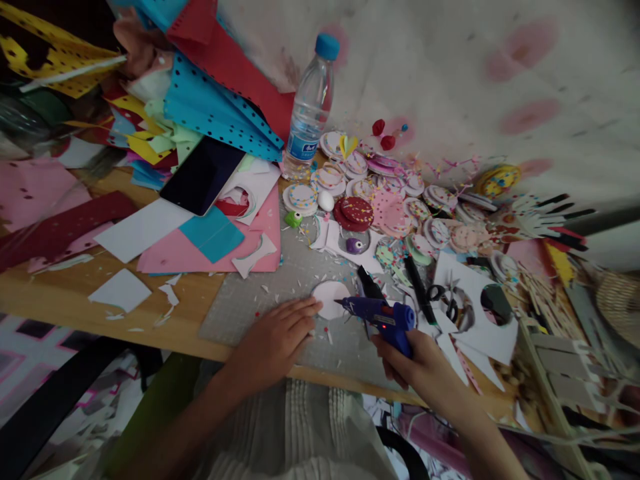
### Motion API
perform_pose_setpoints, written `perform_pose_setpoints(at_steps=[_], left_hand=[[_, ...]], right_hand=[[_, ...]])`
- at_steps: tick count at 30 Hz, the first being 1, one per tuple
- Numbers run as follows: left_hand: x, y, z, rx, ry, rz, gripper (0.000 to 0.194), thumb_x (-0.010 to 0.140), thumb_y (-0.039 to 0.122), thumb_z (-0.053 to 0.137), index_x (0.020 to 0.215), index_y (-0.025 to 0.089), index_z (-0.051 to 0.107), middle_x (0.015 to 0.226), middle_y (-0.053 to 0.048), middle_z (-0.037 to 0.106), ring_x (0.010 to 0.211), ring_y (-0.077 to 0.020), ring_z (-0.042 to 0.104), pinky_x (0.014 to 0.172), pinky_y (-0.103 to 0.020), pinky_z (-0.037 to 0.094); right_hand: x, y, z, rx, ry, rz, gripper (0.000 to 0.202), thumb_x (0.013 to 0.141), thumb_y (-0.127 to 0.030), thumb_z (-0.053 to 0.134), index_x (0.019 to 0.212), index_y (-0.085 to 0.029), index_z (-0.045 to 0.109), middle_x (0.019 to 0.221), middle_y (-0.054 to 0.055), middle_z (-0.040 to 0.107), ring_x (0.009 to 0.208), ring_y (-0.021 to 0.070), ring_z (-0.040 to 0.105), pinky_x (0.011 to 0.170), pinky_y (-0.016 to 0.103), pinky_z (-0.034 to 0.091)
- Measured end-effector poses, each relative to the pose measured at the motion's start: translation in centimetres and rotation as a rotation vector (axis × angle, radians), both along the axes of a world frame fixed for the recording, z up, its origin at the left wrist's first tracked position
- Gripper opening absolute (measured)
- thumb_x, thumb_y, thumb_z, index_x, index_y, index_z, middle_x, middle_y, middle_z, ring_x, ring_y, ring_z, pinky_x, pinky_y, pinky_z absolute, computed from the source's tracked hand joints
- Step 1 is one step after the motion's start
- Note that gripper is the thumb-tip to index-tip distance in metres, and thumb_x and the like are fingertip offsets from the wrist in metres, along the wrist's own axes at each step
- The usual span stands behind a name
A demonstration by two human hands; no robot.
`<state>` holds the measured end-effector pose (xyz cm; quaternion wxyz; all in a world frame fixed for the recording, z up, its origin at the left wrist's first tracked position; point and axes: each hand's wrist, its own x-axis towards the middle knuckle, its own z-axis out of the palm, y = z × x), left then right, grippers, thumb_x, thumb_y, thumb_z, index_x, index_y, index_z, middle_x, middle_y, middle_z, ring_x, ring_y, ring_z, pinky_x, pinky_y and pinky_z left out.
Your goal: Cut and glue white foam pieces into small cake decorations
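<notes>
My right hand (407, 360) is wrapped round the handle of a blue hot glue gun (377, 313), on which a small red light glows. Its nozzle points left, over the right part of a white paper disc (331, 299). That disc lies on a grey cutting mat (295, 277). My left hand (280, 337) rests flat on the mat with its fingers stretched out, the tips touching the disc's left edge. Just behind the glue gun lies a black marker-like object (370, 283), partly hidden by it.
A water bottle (310, 110) stands at the back beside several decorated paper discs (353, 212). Black scissors (450, 303) lie on cut white paper at the right. To the left are a dark phone (203, 175), a blue paper square (213, 235) and pink sheets (165, 257).
</notes>
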<state>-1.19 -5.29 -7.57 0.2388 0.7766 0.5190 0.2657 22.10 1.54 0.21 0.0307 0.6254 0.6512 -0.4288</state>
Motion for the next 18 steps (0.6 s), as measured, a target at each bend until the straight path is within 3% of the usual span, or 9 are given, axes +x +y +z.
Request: perform_pose_setpoints(at_steps=[9,18], left_hand=[[0.0,0.0,-0.1,0.005,0.0,0.007,0.026,0.095,0.017,0.043,0.119,0.018,0.055,0.14,-0.009,0.054,0.132,-0.0187,0.047,0.111,-0.042,0.04],[0.0,0.0,-0.1,0.015,-0.004,-0.004,0.026,0.096,0.017,0.044,0.119,0.017,0.054,0.14,-0.009,0.054,0.132,-0.0187,0.046,0.111,-0.041,0.039]], right_hand=[[0.5,-0.2,-0.5,0.003,0.069,-0.039,0.042,0.08,-0.056,0.053,0.055,-0.023,0.047,0.042,-0.003,0.048,0.041,0.0117,0.043,0.043,0.024,0.035],[0.4,-0.1,0.8,-0.022,0.151,-0.114,0.048,0.074,-0.065,0.054,0.054,-0.022,0.048,0.041,-0.003,0.045,0.038,0.0102,0.039,0.04,0.024,0.031]])
